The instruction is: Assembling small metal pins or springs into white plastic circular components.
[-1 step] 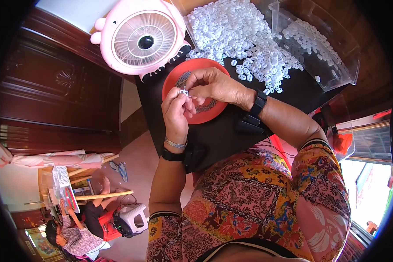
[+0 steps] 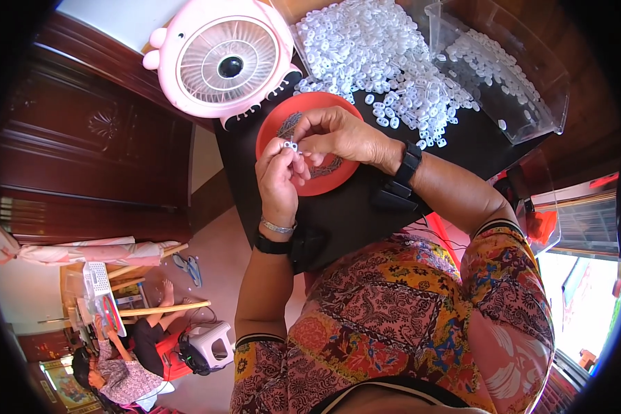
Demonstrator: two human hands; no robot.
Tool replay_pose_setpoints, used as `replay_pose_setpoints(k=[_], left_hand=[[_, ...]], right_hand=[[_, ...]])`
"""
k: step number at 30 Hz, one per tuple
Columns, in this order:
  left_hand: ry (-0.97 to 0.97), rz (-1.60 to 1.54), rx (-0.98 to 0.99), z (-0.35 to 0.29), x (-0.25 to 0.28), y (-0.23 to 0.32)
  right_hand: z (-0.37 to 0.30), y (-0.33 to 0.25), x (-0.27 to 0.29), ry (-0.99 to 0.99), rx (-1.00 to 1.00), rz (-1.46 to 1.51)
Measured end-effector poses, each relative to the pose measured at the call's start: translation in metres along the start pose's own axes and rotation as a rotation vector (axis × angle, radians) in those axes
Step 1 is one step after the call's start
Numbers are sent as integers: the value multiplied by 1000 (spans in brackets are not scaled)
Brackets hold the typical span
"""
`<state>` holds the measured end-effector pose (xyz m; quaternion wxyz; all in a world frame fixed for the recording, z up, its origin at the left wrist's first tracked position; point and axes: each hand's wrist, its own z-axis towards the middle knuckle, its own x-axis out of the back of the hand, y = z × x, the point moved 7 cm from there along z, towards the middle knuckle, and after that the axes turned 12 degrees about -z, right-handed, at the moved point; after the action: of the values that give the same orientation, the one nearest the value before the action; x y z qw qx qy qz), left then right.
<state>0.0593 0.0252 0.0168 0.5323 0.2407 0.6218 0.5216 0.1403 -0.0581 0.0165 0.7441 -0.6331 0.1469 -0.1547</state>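
Note:
Above a red plastic bowl (image 2: 345, 181), both of my hands meet at the fingertips. My left hand (image 2: 277, 181) is closed, pinching a small white plastic piece with two holes (image 2: 291, 146) between thumb and forefinger. Touching or nearly touching that piece, my right hand (image 2: 341, 140) has its thumb and forefinger pressed together; what they hold is too small to name. Thin grey metal pins, like nails or screws (image 2: 288, 125), lie in the bowl, partly hidden by my hands.
A large heap of white two-hole pieces (image 2: 362, 48) covers the far side of the black table (image 2: 455, 159). A clear plastic bin (image 2: 541, 114) with more pieces lies right. A pink fan (image 2: 230, 67) stands far left. Another person (image 2: 127, 379) sits at the lower left.

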Motion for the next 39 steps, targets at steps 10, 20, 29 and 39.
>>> replay_pose_setpoints(k=[10, 20, 29, 39], left_hand=[[16, -10, -34, 0, 2, 5], [47, 166, -40, -2, 5, 6], [61, 163, -58, -2, 6, 7], [74, 152, -48, -1, 8, 4]], right_hand=[[1, 1, 2, 27, -28, 1], [3, -7, 13, 108, 86, -59], [-1, -14, 12, 153, 76, -2], [2, 0, 12, 120, 27, 22]])
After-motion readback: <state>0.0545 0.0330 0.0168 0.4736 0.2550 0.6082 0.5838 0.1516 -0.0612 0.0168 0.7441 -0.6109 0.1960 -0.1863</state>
